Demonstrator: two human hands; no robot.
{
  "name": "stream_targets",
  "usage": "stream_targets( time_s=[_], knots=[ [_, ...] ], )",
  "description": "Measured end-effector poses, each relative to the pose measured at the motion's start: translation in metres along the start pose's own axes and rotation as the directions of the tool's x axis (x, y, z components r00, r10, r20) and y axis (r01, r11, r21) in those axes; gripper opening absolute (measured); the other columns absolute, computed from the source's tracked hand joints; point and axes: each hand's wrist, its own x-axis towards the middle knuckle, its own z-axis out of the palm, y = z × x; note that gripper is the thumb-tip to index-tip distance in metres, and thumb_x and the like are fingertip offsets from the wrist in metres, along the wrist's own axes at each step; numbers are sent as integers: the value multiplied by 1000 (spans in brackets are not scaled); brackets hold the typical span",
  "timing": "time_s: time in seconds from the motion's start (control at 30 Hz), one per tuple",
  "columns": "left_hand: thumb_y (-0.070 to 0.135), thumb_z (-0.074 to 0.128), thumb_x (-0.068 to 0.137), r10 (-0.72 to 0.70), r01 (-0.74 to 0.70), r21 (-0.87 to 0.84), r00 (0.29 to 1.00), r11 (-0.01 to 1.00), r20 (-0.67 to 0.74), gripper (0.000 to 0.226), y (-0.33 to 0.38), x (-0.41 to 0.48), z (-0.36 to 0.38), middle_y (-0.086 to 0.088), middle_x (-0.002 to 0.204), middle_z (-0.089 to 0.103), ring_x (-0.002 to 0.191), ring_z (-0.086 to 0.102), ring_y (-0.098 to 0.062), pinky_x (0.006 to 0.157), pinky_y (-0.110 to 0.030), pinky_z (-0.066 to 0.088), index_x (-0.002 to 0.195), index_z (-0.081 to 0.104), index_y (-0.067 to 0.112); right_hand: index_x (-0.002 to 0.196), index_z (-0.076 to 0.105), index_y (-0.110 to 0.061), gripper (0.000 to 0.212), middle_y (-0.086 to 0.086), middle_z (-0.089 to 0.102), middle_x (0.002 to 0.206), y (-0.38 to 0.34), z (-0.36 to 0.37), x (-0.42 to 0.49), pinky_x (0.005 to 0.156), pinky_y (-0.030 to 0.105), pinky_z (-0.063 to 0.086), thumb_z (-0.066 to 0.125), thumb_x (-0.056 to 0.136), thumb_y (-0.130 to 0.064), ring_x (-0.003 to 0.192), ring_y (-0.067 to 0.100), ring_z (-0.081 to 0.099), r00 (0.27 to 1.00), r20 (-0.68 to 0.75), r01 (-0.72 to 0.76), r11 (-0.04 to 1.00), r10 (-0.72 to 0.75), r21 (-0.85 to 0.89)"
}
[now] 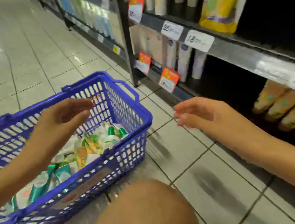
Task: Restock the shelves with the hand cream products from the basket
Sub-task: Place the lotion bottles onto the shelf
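A blue plastic basket [128, 103] stands on the tiled floor at the left. Inside lie several hand cream tubes and packs [98, 143], white, green and orange. My left hand [66, 117] hovers over the basket with relaxed fingers and holds nothing. My right hand [198, 112] hangs between the basket and the shelf unit, fingers loose and empty. The lowest shelf [233, 52] at the right carries a row of lying tubes [284, 109]. The picture is blurred by motion.
Standing white tubes [183, 63] and price tags [199, 40] line the shelves further back. A yellow pouch [222, 0] stands on the upper shelf. My knee [143, 213] is low in the middle. The aisle floor [21, 53] stretches away at the left.
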Motion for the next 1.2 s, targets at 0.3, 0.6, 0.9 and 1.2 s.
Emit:
stream_targets(
  time_s=[0.3,0.6,0.9,1.2],
  knots=[
    [0,58,86,-319,300,171,943,938,93,25,-175,6,-56,-6,102,65,62,54,24,69,1,41,110,63,1,94,59,-16,13,8,65,93,7,154,121,85,26,49,53,90,-5,81,13,64,944,307,-149,987,124,58],
    [30,62,84,-491,407,352,848,843,197,41,-202,49,44,-14,106,62,106,58,-27,81,-28,39,113,58,1,78,58,2,17,19,51,78,61,191,194,68,32,41,47,90,-2,68,21,48,839,169,-478,849,517,-226],
    [30,68,80,-562,552,153,726,820,397,64,-226,58,70,-15,120,58,112,53,-27,97,-33,41,129,39,1,74,53,-13,17,8,53,89,67,182,215,66,20,49,53,91,-15,69,15,51,626,237,-409,571,743,-711],
    [15,68,80,-574,658,-298,751,691,327,18,-222,58,14,-11,97,66,80,62,-22,71,-29,51,92,55,15,132,40,2,55,11,52,130,95,250,228,82,32,44,58,90,-28,108,27,55,570,191,91,170,799,-981]
  ],
)
